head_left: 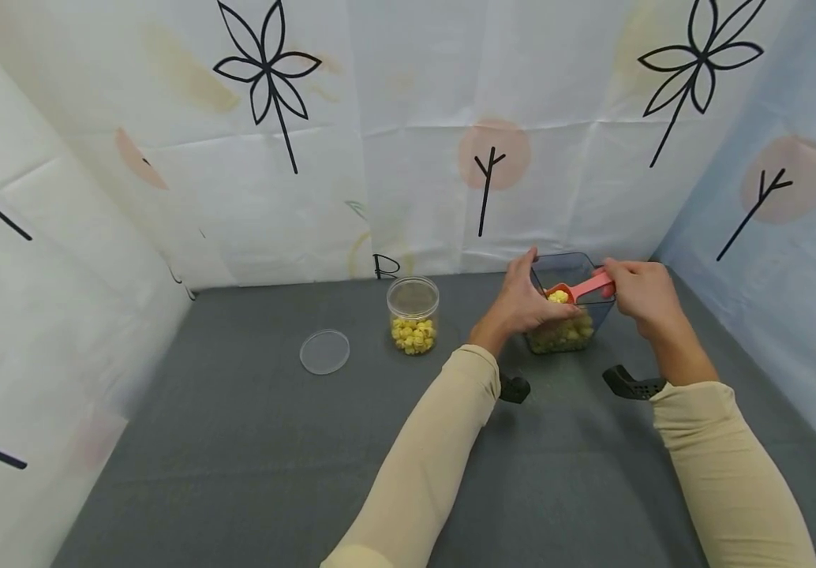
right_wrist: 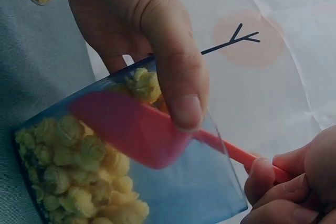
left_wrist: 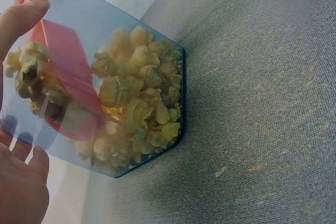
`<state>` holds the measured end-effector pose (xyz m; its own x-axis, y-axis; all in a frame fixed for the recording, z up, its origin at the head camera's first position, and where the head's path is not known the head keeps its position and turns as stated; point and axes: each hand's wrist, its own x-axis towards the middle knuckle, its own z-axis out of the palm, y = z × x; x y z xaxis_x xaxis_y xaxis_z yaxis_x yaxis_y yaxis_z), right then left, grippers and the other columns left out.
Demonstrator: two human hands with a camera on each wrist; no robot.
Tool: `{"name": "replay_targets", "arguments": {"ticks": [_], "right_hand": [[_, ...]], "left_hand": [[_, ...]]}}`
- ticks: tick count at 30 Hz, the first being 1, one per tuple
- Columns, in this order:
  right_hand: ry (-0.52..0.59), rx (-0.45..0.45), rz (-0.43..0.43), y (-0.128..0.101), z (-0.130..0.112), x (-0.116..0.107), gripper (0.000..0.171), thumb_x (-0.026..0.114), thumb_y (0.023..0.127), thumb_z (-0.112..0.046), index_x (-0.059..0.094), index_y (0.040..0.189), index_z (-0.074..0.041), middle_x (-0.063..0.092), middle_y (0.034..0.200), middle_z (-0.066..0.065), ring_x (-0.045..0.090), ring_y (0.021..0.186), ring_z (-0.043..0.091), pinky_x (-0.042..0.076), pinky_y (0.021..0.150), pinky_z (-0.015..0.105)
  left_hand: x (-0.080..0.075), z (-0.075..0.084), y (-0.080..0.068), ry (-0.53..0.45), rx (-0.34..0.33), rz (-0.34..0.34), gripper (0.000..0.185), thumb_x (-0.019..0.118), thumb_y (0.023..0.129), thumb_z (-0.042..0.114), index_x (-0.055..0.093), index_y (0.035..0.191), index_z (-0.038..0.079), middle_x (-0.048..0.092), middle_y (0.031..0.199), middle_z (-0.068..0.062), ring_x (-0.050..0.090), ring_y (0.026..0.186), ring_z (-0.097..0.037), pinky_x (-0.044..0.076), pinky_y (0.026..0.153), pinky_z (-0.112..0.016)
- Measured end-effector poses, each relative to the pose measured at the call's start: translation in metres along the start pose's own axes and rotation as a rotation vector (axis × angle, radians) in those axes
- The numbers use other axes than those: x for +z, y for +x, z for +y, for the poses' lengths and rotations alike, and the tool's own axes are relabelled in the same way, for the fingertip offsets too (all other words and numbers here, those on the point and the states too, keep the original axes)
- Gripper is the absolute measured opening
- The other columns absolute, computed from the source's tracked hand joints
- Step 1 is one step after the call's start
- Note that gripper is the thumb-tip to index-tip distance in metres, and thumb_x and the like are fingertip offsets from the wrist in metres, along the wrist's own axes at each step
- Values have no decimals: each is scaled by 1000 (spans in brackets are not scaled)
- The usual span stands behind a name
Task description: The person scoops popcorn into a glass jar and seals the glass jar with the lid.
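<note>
A clear square container (head_left: 596, 312), partly filled with popcorn (right_wrist: 79, 166), stands at the right of the table. My left hand (head_left: 525, 304) grips it by the upper walls, thumb on the near side and fingers on the left. In my right hand (head_left: 638, 292) the handle of a pink scoop (head_left: 585, 286) is pinched. The scoop's bowl (right_wrist: 131, 129) is inside the container, loaded with popcorn pieces (left_wrist: 34, 77), above or touching the heap; its lower edge reaches the popcorn in the left wrist view.
Left of the container stands a round clear jar (head_left: 413, 304) with popcorn in its lower part. A round clear lid (head_left: 325, 352) lies flat farther left. Patterned cloth walls (head_left: 415, 197) bound the grey table (head_left: 273, 457) at the back and sides.
</note>
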<state>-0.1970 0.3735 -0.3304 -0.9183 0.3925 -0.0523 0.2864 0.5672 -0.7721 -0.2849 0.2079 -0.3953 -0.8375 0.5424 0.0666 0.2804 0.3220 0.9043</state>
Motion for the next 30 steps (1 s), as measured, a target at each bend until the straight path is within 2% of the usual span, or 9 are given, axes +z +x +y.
{"name": "replay_targets", "arguments": {"ticks": [3,6,9,13,16,24,30], "right_hand": [[138,19,6,-2,4,1,62,34,110,-46,58,136,5,50,57,-16,33,44,5,34,46,28],[240,36,15,-4,9,2,55,36,109,-44,58,131,2,50,61,-14,32,44,6,34,47,29],[332,44,26,-5,11,4,44,39,109,-43,64,116,-7,50,61,-12,32,43,6,33,47,28],[532,43,40,-5,14,7,35,44,109,-38,69,93,-20,49,60,-9,30,42,5,30,43,26],[648,47,54,-6,17,8,34,45,109,-35,69,87,-22,48,60,-7,29,41,5,28,42,25],[759,79,60,-8,25,8,33,47,108,-34,69,89,-20,48,61,-7,29,42,6,27,43,25],[644,56,3,-9,27,7,34,44,108,-39,61,110,-9,45,64,-8,30,44,5,29,45,24]], "left_hand": [[1,-1,1,3,10,4,116,91,75,42,16,163,35,26,165,4,42,144,-19,47,113,-41],[2,-1,1,14,11,6,117,91,74,43,16,163,35,26,165,5,40,146,-18,46,114,-41],[2,-1,1,10,4,6,117,91,74,43,16,163,36,26,166,5,40,146,-19,45,115,-42],[3,-2,1,0,-1,9,117,92,74,41,16,163,36,26,166,4,40,146,-20,45,115,-43],[3,-2,1,-5,-2,9,117,92,74,41,16,163,36,26,166,4,39,146,-19,45,115,-43],[5,-2,2,3,-9,7,117,92,74,40,16,163,36,26,166,4,40,146,-19,45,115,-42],[3,-2,3,-14,-6,7,117,92,74,40,15,163,37,25,166,5,38,148,-19,44,115,-43]]}}
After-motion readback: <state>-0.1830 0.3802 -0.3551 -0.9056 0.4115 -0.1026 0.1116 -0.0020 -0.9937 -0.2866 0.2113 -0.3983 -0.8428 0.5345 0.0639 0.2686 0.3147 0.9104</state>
